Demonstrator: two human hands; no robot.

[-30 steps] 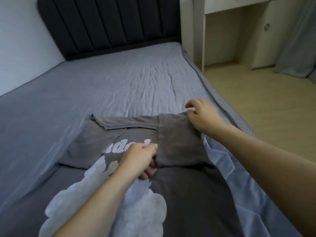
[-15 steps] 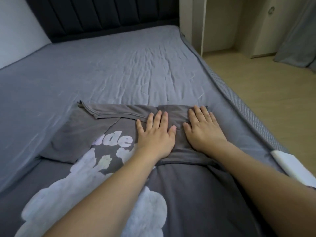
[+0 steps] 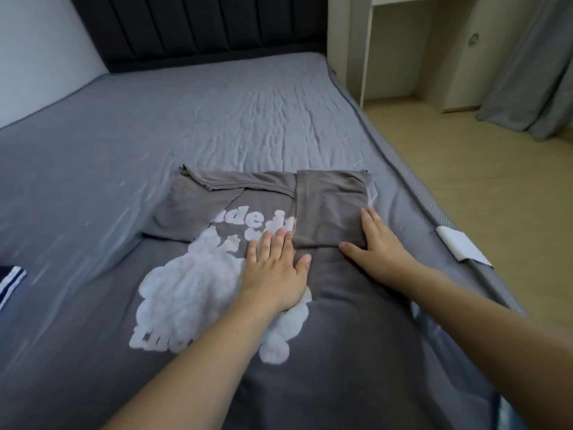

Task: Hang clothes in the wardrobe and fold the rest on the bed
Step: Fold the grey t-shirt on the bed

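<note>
Folding is under way on the bed [image 3: 217, 119], whose grey sheet fills most of the view from the dark headboard down to the near edge. A grey T-shirt [image 3: 356, 336] with a white print lies flat across its near right part, close to the mattress edge. The right sleeve [image 3: 328, 209] is already turned in over the chest; the left sleeve [image 3: 183, 209] lies out to the side, so by my reading that side and the lengthwise folds are left to do. A dark striped garment [image 3: 11, 282] peeks in at the left edge, probably waiting its turn. No wardrobe is in view, so the hanging part cannot be judged.

Both arms reach forward and down. The left hand [image 3: 276, 271] lies palm-down on the print, fingers straight and slightly spread, its grip holding nothing. The right hand [image 3: 378, 246] presses flat on the folded sleeve's lower right corner, thumb out to the side, nothing pinched.
</note>
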